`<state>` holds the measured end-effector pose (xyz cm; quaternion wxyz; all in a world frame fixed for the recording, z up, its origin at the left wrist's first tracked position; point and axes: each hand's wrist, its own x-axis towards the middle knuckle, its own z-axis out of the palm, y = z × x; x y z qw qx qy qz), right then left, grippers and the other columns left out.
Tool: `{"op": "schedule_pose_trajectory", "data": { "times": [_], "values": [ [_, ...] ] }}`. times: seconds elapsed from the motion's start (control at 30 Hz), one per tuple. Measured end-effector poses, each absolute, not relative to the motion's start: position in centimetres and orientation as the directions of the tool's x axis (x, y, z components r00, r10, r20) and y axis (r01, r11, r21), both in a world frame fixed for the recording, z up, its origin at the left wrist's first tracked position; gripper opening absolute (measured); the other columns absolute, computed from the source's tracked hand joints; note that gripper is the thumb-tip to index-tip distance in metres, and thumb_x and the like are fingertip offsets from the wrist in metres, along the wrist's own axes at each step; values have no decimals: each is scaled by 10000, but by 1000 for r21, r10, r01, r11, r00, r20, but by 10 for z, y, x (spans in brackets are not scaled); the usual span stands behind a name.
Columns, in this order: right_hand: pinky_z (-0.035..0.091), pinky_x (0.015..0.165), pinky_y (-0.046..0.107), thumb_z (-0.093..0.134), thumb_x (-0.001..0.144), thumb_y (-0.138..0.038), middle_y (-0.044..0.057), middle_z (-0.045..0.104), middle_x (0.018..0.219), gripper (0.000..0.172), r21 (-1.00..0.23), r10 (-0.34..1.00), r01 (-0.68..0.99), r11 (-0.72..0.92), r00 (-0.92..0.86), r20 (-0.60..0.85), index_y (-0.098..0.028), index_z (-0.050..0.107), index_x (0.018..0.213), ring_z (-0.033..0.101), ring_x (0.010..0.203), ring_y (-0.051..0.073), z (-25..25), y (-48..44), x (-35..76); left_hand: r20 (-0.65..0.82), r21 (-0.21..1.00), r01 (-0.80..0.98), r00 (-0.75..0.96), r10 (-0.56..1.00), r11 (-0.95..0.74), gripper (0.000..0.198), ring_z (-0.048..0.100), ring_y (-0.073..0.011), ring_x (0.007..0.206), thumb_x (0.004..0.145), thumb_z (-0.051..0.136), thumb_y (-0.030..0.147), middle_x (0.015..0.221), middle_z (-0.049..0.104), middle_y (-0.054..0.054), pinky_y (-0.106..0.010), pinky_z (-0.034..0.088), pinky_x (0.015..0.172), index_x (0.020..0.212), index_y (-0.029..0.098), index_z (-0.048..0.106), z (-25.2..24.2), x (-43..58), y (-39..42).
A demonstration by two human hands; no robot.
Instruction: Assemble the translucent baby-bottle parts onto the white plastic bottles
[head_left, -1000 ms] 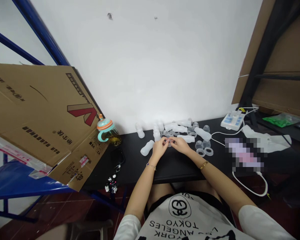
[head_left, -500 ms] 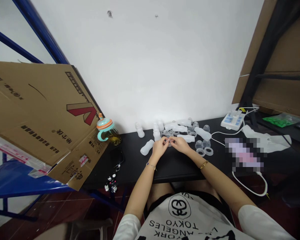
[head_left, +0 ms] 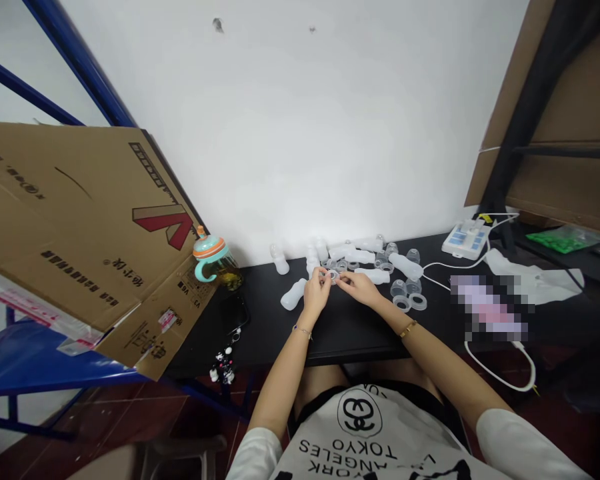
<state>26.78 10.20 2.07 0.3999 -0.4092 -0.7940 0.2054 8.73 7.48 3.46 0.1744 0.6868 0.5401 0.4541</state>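
My left hand (head_left: 317, 292) and my right hand (head_left: 359, 289) meet over the front middle of the table, fingers pinched. Between their fingertips is a clear bottle collar ring (head_left: 333, 275), gripped from both sides; its finer details are too small to make out. Just left of my left hand lies a white baby bottle body (head_left: 293, 295), tilted on its side. Behind my right hand another white bottle body (head_left: 374, 276) rests lying down. Further right, a loose clear ring (head_left: 418, 302) sits by a clear domed cap (head_left: 399, 288).
Several more bottles and caps lie along the wall, among them a bottle with a teat (head_left: 280, 259). Leftward stand a teal-lidded jug (head_left: 219, 261), a phone (head_left: 234, 313) and a large cardboard box (head_left: 80, 233). A power strip (head_left: 466, 240) with white cables lies rightward on the black table (head_left: 350, 337).
My fingertips have drawn slightly apart, and the clear ring now shows between them. My left hand has turned a little. The bottles around have stayed in place.
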Motion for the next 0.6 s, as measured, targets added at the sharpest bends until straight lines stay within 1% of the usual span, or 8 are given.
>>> {"op": "schedule_pose_trajectory", "data": {
  "times": [0.07, 0.2, 0.3, 0.37, 0.47, 0.6],
  "values": [
    [398, 610, 254, 546, 963, -410, 27, 769, 858, 270, -638, 804, 489, 595, -373, 464, -214, 728, 925, 629, 644, 167, 21, 101, 268, 421, 744, 570, 7, 907, -350, 217, 594, -137, 513, 990, 501, 415, 671, 682, 37, -235, 415, 596, 1085, 235, 576, 35, 86, 75],
    [395, 612, 254, 526, 969, -398, 31, 768, 862, 275, -644, 811, 493, 585, -363, 459, -209, 724, 941, 632, 661, 172, 22, 101, 268, 400, 768, 528, 48, 915, -363, 307, 589, -122, 486, 981, 505, 465, 697, 692, 23, -234, 426, 556, 1142, 225, 608, 35, 86, 76],
    [402, 612, 254, 527, 967, -403, 32, 763, 832, 283, -646, 814, 495, 581, -360, 456, -207, 730, 949, 634, 660, 176, 22, 101, 268, 358, 828, 439, 68, 931, -350, 388, 589, -121, 477, 954, 539, 487, 640, 664, 21, -228, 438, 524, 1200, 202, 633, 33, 86, 80],
    [407, 614, 254, 539, 960, -399, 29, 760, 817, 274, -648, 813, 490, 582, -366, 453, -206, 734, 958, 632, 655, 173, 21, 102, 269, 309, 882, 351, 75, 948, -315, 428, 591, -123, 473, 929, 567, 503, 599, 636, 21, -220, 431, 488, 1192, 175, 652, 31, 86, 83],
    [403, 598, 249, 557, 950, -409, 25, 757, 810, 271, -662, 815, 477, 578, -377, 440, -204, 733, 957, 623, 645, 165, 20, 101, 269, 252, 938, 230, 70, 965, -261, 484, 590, -115, 469, 877, 628, 528, 616, 645, 5, -206, 417, 447, 1160, 139, 680, 29, 85, 89],
    [400, 587, 243, 557, 959, -440, 20, 749, 796, 290, -671, 813, 464, 578, -395, 428, -205, 727, 937, 617, 641, 157, 20, 101, 269, 220, 961, 163, 43, 975, -224, 516, 571, -106, 452, 820, 689, 522, 612, 658, -9, -203, 406, 427, 1131, 112, 721, 28, 83, 93]
  ]
}}
